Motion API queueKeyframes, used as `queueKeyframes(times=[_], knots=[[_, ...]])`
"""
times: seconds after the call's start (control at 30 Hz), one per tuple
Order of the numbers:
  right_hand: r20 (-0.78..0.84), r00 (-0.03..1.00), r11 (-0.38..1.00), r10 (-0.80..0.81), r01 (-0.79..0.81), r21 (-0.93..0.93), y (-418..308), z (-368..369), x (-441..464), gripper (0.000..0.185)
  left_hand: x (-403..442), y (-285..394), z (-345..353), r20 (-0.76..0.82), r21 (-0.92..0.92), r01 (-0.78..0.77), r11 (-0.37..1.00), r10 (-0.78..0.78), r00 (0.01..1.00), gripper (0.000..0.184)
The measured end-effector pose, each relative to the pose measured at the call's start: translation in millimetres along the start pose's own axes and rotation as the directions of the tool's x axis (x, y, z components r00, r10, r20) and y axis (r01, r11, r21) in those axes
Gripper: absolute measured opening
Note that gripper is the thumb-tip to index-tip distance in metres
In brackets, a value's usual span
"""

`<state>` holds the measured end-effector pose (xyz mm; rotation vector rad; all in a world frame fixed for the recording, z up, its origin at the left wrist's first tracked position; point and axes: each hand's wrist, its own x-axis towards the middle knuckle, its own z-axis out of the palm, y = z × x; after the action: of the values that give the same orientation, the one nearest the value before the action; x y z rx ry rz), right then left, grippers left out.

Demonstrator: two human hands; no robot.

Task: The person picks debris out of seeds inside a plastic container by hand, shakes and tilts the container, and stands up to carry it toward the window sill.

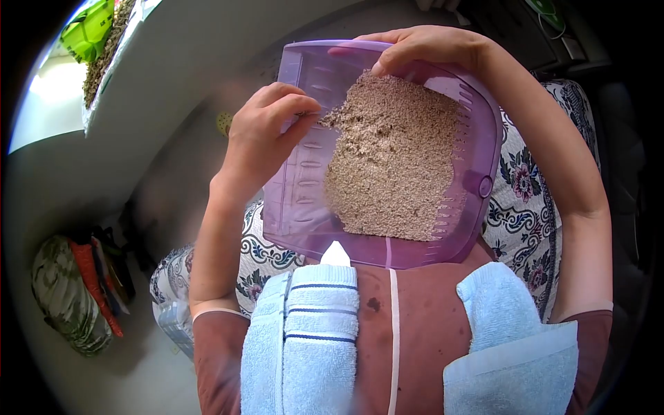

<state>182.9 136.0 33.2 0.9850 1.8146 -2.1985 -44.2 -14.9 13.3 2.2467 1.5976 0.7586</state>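
A translucent purple plastic tray (301, 200), shaped like a winnowing pan, lies tilted over my lap. Small beige grains (398, 166) are spread across it, with darker bits mixed in near the upper left of the layer. My right hand (425, 52) grips the far rim, thumb over the inside by the grain and fingers partly hidden behind the edge. Above the tray's ribbed left side, my left hand (273, 124) has thumb and fingers pinched together beside a few dark bits (330, 120). Whatever sits between those fingertips is too small to make out.
Light blue towels (321, 325) hang over my front, close to the tray's near edge. Patterned cloth (522, 180) covers my legs. A white-edged surface with dark granular material (107, 76) and a green packet (86, 34) stands upper left. A camouflage bundle (66, 294) lies lower left.
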Motion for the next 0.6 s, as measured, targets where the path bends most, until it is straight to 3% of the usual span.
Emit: queueKeyframes(times=[0.13, 0.43, 0.6], knots=[[-0.002, 1.0, 1.0, -0.001, 0.001, -0.016, -2.1, 1.8, -0.3, 0.066, 5.2, 6.6, 5.9, 0.023, 0.102, -0.024, 0.995, 0.022, 0.999, 0.012], [-0.021, 1.0, 1.0, -0.012, 0.012, -0.026, 1.0, 0.2, 1.2, 0.064, 3.2, 3.2, 1.0, 0.015, 0.007, 0.079, 0.997, -0.079, 0.997, 0.011], [0.029, 1.0, 1.0, 0.006, -0.006, -0.001, -1.1, -2.7, 2.9, 0.064, 5.4, 5.6, 4.1, 0.012, 0.068, 0.009, 0.998, -0.01, 1.0, 0.011]])
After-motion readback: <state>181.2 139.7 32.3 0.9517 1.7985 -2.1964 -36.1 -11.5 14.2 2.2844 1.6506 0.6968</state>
